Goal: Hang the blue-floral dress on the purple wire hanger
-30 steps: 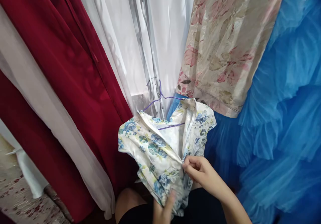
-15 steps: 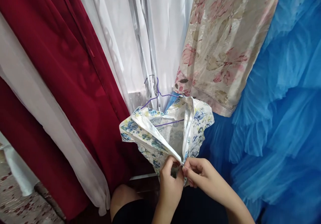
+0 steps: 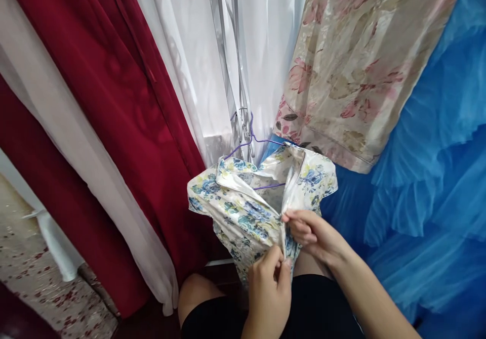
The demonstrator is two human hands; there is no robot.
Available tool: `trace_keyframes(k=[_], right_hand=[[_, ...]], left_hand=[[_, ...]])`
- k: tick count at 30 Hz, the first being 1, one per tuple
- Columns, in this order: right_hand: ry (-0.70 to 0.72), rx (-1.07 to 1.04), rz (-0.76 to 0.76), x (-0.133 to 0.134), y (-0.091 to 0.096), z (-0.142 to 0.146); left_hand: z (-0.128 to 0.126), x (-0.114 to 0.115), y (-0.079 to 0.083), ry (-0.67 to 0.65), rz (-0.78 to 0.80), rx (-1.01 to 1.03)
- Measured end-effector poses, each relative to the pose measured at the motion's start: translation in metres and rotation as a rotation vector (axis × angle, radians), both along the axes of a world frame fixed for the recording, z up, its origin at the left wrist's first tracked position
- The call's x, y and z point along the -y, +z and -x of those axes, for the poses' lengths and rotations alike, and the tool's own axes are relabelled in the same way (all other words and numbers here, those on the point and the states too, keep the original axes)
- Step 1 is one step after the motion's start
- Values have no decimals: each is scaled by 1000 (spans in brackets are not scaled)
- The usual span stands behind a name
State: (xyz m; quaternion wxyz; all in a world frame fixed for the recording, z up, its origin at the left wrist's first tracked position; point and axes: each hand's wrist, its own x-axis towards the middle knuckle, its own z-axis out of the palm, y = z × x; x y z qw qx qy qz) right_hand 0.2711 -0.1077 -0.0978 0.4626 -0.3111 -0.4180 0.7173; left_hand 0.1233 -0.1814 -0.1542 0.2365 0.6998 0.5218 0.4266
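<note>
A white dress (image 3: 243, 212) with blue and yellow flowers hangs from a purple wire hanger (image 3: 261, 140), its neck opening partly spread. My left hand (image 3: 269, 283) is closed on the fabric low along the opening's seam, pinching it between thumb and fingers. Higher up that seam, my right hand (image 3: 307, 230) pinches the zipper where the two edges meet. The small pull itself is hidden by the fingertips. Below my right hand the edges lie together; above it they part in a V. The lower end of the dress is hidden behind my left hand and lap.
Dark red cloth (image 3: 125, 126) hangs at the left beside pale sheer fabric (image 3: 94, 177). White cloth (image 3: 190, 66) with grey ribbons (image 3: 230, 50) hangs behind the hanger. A beige garment with pink flowers (image 3: 341, 91) and blue ruffled tulle (image 3: 429, 177) are at the right.
My right hand has moved up the seam, and the opening has closed below it. My left hand has stayed low on the dress. The view has shifted slightly.
</note>
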Motion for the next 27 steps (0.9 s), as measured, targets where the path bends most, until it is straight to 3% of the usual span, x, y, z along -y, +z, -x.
trace_keyframes(k=[6,10,12,14,18,21,24,27], right_hand=[[-61,-84,-64,-63,73,9],[-254,-106,-266,-66,96,23],[-334,-84,-374,-57,94,29],[-375,-46,-432,-49,88,33],[-383,27,-509,-40,82,30],[-350,47,-540,-43,85,25],[-330,11,-510,-56,81,26],[-399,77,-499,-76,56,31]], left_hand=[[-11,-9,-1,-34,-44,-352],[-5,-11,3,-111,-22,-357],[6,-15,15,-143,7,-277],[20,-25,36,-139,-31,-143],[39,-65,99,-9,-358,102],[38,-99,138,-23,-594,-33],[29,-119,155,-40,-683,-179],[23,-121,158,31,-746,-167]])
